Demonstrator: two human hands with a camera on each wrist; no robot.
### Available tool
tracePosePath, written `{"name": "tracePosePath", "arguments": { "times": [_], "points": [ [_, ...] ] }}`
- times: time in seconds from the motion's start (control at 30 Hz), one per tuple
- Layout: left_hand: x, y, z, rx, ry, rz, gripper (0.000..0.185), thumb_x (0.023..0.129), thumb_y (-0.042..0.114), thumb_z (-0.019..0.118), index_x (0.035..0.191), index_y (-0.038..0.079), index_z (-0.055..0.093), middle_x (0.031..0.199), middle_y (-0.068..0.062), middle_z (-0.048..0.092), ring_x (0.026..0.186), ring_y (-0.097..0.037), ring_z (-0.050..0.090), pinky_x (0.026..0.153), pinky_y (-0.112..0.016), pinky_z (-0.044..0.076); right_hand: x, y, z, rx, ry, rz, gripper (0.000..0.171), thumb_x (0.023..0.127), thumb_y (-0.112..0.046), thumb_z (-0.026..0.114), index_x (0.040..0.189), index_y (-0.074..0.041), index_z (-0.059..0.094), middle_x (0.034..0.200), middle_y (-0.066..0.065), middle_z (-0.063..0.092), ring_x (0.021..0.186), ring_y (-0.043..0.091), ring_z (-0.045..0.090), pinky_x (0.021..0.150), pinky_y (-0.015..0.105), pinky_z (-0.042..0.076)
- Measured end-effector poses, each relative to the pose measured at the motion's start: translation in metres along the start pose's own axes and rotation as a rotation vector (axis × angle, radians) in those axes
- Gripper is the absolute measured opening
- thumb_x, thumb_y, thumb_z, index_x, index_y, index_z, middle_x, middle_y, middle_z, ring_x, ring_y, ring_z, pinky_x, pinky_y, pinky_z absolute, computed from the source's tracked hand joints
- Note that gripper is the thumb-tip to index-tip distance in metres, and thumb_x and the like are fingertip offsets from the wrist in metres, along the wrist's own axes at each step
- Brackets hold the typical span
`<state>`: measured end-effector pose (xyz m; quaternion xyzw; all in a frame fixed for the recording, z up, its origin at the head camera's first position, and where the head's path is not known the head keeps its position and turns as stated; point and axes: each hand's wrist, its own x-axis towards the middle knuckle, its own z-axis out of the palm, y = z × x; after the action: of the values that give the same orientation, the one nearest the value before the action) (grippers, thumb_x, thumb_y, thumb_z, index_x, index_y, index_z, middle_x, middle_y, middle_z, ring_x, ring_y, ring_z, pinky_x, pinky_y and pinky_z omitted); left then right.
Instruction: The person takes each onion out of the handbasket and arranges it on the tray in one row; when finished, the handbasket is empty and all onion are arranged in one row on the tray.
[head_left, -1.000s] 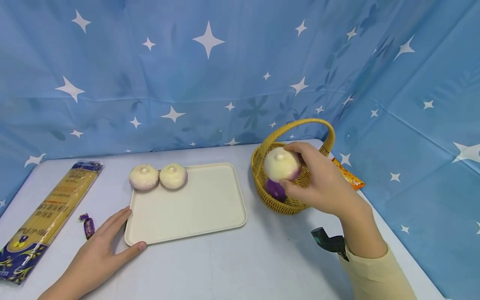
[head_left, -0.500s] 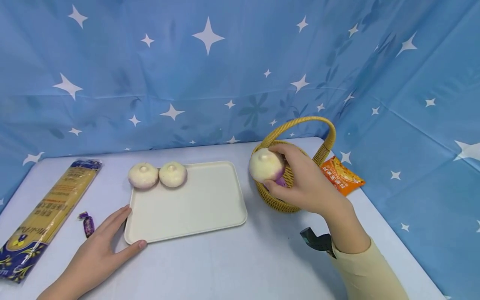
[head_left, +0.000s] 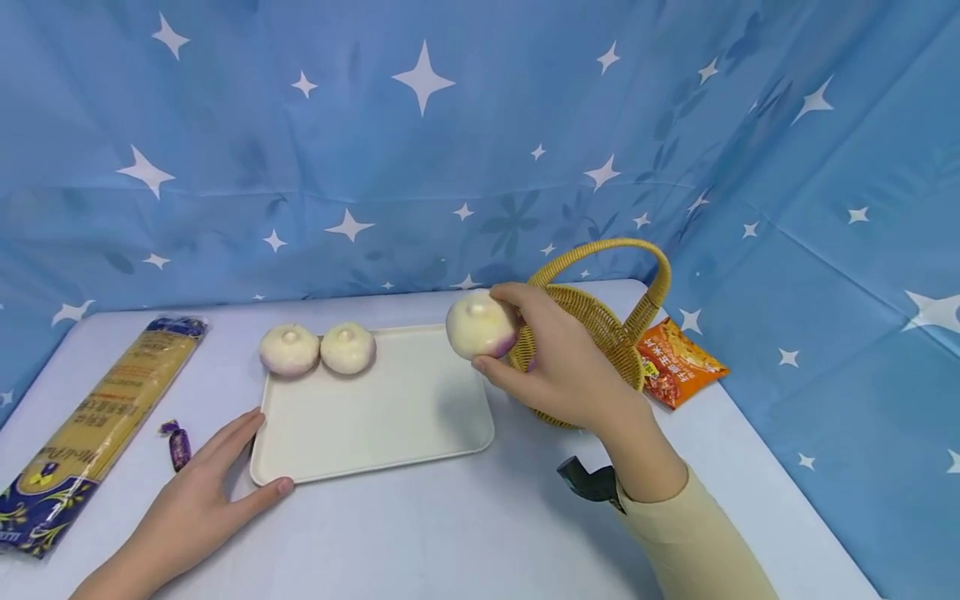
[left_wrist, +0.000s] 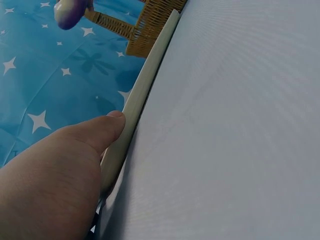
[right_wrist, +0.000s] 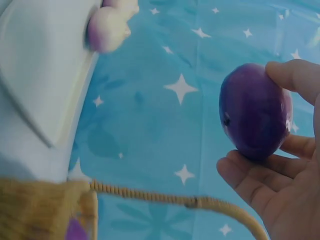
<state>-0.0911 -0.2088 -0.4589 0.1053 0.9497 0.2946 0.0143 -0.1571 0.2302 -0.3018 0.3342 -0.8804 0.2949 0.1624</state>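
Note:
My right hand (head_left: 566, 362) grips a purple-and-white turnip (head_left: 480, 323) between thumb and fingers, up in the air between the basket and the tray's right end. In the right wrist view the turnip's purple underside (right_wrist: 255, 112) faces the camera. Two more turnips, a left one (head_left: 289, 350) and a right one (head_left: 348, 348), sit side by side at the back left corner of the cream tray (head_left: 375, 425). My left hand (head_left: 195, 500) rests at the tray's front left corner, fingers on the left edge. Its thumb (left_wrist: 102, 131) touches the tray's rim in the left wrist view.
A wicker basket (head_left: 592, 312) with a tall handle stands right of the tray, something purple (right_wrist: 76, 231) inside it. Beside it lies an orange snack packet (head_left: 681, 362). On the left are a long noodle packet (head_left: 105, 425) and a purple wrapped candy (head_left: 178, 447). A blue starry curtain hangs behind.
My right hand has carried the turnip leftward from above the basket to near the tray's right end. More of the orange packet shows now. My left hand has stayed at the tray corner.

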Motion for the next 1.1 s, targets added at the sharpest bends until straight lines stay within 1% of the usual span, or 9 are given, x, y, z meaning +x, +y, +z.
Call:
{"name": "tracePosePath", "arguments": {
  "times": [0.13, 0.27, 0.37, 0.53, 0.67, 0.77, 0.83, 1.0, 1.1],
  "points": [
    [0.0, 0.0, 0.0, -0.006, 0.004, 0.005, 0.111, 0.094, 0.062, 0.082, 0.172, 0.003, 0.03, 0.172, -0.027, 0.034, 0.151, -0.058, 0.038, 0.108, -0.083, 0.038, 0.013, 0.002, 0.016, 0.04, -0.028, -0.008, 0.072, 0.097, -0.034, 0.085, 0.153, -0.006, 0.05, 0.143, 0.002, 0.061, 0.117, 0.013, 0.062, 0.099, 0.037, 0.06],
    [0.001, 0.0, -0.001, -0.005, 0.014, 0.015, 0.11, 0.094, 0.061, 0.082, 0.172, 0.004, 0.03, 0.172, -0.027, 0.034, 0.151, -0.058, 0.038, 0.108, -0.083, 0.038, 0.026, 0.004, 0.034, 0.096, -0.066, 0.011, 0.071, 0.097, -0.028, 0.084, 0.153, -0.003, 0.048, 0.143, 0.007, 0.06, 0.122, 0.016, 0.062, 0.103, 0.039, 0.058],
    [0.001, 0.0, -0.001, -0.002, 0.019, 0.015, 0.11, 0.094, 0.061, 0.082, 0.172, 0.003, 0.031, 0.172, -0.027, 0.035, 0.151, -0.058, 0.038, 0.108, -0.083, 0.039, 0.035, 0.005, 0.047, 0.125, -0.077, 0.043, 0.071, 0.095, -0.024, 0.084, 0.152, -0.001, 0.048, 0.139, 0.008, 0.06, 0.12, 0.017, 0.061, 0.102, 0.038, 0.058],
    [0.0, 0.0, -0.001, 0.0, 0.009, 0.004, 0.11, 0.094, 0.062, 0.082, 0.172, 0.004, 0.03, 0.172, -0.027, 0.035, 0.151, -0.058, 0.038, 0.108, -0.083, 0.039, 0.048, 0.011, 0.069, 0.193, -0.061, 0.091, 0.068, 0.094, -0.02, 0.086, 0.148, 0.0, 0.051, 0.133, 0.007, 0.061, 0.117, 0.017, 0.06, 0.1, 0.034, 0.057],
    [0.0, 0.0, 0.0, 0.002, 0.004, 0.0, 0.11, 0.094, 0.063, 0.081, 0.172, 0.003, 0.03, 0.172, -0.027, 0.034, 0.151, -0.058, 0.038, 0.108, -0.083, 0.039, 0.057, 0.016, 0.083, 0.262, -0.067, 0.145, 0.074, 0.094, -0.019, 0.085, 0.154, 0.0, 0.047, 0.142, 0.008, 0.058, 0.126, 0.017, 0.059, 0.105, 0.034, 0.057],
    [0.0, -0.001, 0.0, 0.002, 0.008, 0.002, 0.11, 0.094, 0.062, 0.081, 0.172, 0.003, 0.03, 0.172, -0.027, 0.034, 0.151, -0.058, 0.038, 0.108, -0.083, 0.039, 0.063, 0.02, 0.091, 0.278, -0.087, 0.201, 0.083, 0.096, -0.021, 0.084, 0.162, 0.001, 0.039, 0.152, 0.011, 0.054, 0.133, 0.019, 0.058, 0.109, 0.035, 0.055],
    [0.0, -0.001, 0.0, 0.003, 0.011, 0.005, 0.11, 0.094, 0.062, 0.082, 0.172, 0.003, 0.031, 0.172, -0.027, 0.035, 0.151, -0.058, 0.038, 0.108, -0.083, 0.039, 0.067, 0.023, 0.097, 0.267, -0.098, 0.231, 0.086, 0.096, -0.022, 0.083, 0.165, 0.002, 0.036, 0.154, 0.013, 0.052, 0.132, 0.02, 0.058, 0.109, 0.036, 0.055],
    [0.0, 0.0, 0.0, 0.003, 0.005, -0.002, 0.111, 0.094, 0.063, 0.081, 0.172, 0.003, 0.03, 0.172, -0.028, 0.034, 0.151, -0.058, 0.037, 0.108, -0.083, 0.039, 0.073, 0.035, 0.112, 0.268, -0.092, 0.281, 0.08, 0.093, -0.022, 0.085, 0.159, 0.002, 0.047, 0.145, 0.014, 0.055, 0.119, 0.023, 0.06, 0.102, 0.041, 0.056],
    [0.0, 0.001, 0.0, 0.002, 0.006, -0.002, 0.111, 0.094, 0.063, 0.081, 0.171, 0.002, 0.031, 0.172, -0.027, 0.034, 0.152, -0.057, 0.037, 0.109, -0.082, 0.039, 0.076, 0.043, 0.124, 0.299, -0.088, 0.306, 0.077, 0.091, -0.021, 0.087, 0.155, 0.002, 0.051, 0.144, 0.014, 0.056, 0.121, 0.024, 0.061, 0.105, 0.042, 0.057]
  ]
}}
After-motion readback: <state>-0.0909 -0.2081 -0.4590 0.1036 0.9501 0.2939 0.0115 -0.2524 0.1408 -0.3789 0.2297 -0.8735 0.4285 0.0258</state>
